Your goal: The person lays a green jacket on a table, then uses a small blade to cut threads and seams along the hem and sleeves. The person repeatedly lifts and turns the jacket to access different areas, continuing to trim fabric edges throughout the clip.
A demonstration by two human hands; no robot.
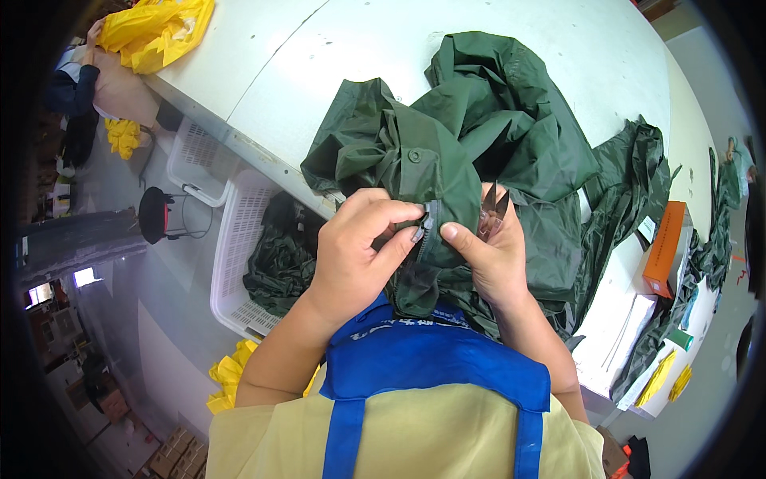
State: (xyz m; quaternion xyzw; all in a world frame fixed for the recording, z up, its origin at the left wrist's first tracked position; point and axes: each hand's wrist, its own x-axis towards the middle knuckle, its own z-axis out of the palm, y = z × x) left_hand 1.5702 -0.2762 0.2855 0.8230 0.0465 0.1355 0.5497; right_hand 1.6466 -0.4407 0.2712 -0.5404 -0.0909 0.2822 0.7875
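Observation:
A dark green rain jacket (511, 104) lies bunched on the white table, its front edge lifted toward me. Between the thumb and forefinger of my left hand (355, 243) is the end of the jacket's zipper (431, 215), near the slider. My right hand (499, 259) grips the fabric just right of the zipper teeth, thumb on top. Tucked in that same hand is a pair of thread snips (495, 201), dark pointed blades jutting up past the fingers. A round snap button (414, 156) shows on the jacket flap above the zipper.
Below the table's left edge stands a white plastic basket (227, 271) holding dark green garments. More green garments (630, 176) and an orange box (666, 247) lie to the right. At the far upper left, another person's hand (94, 32) touches yellow fabric (159, 36).

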